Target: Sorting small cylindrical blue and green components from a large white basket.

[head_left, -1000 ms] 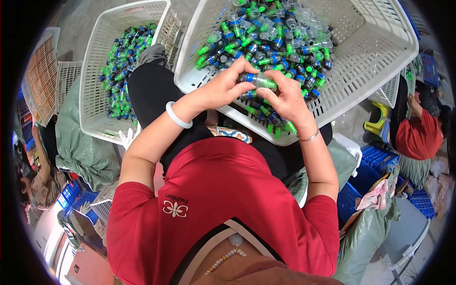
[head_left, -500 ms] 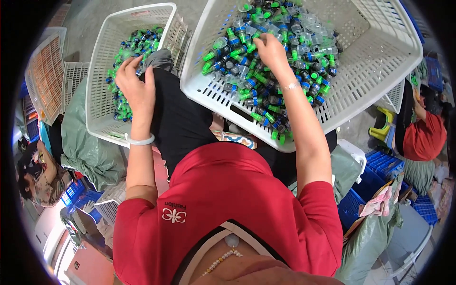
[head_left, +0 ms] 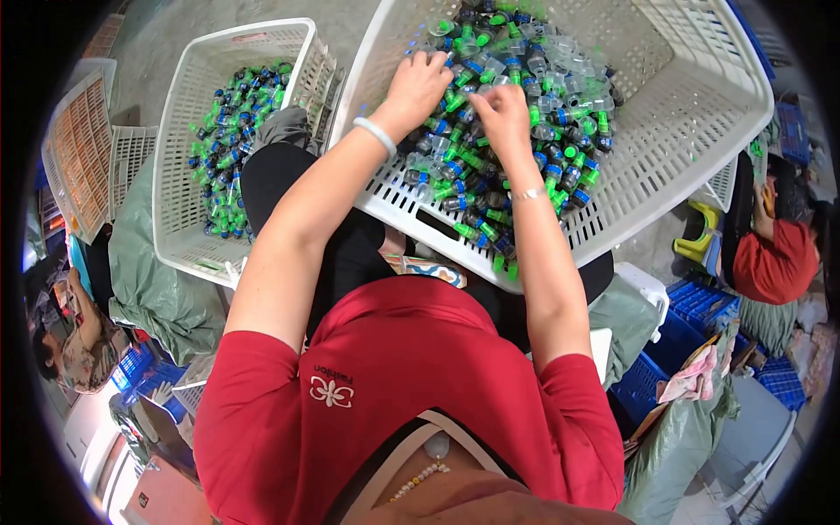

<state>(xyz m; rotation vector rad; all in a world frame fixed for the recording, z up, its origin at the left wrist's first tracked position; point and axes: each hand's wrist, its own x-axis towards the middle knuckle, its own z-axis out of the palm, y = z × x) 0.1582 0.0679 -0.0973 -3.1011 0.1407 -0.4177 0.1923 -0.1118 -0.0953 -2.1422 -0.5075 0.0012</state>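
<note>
My left hand (head_left: 418, 87), with a pale bangle at the wrist, is over the left part of the large white basket (head_left: 398, 197). Its fingers bend down at the small plastic pieces (head_left: 477, 157), which have green tips, blue bands and dark bodies, some with clear caps. Just to its right, my right hand (head_left: 507, 121) is held low over the same heap, thumb and fingers drawn together. Whatever is between the fingertips of either hand is too small or hidden to make out. Clear plastic caps (head_left: 573, 70) lie thickest at the heap's right side.
A second white basket (head_left: 171, 175) at the left holds more of the same pieces (head_left: 232, 149). Green sacks (head_left: 162, 262) lie beside it. At the right are a yellow stool (head_left: 697, 234), blue crates (head_left: 665, 346) and a person in red (head_left: 774, 262). Another person (head_left: 79, 341) sits far left.
My left hand has moved right, from above the left basket into the large basket beside my right hand. My right hand has shifted slightly down, staying over the heap.
</note>
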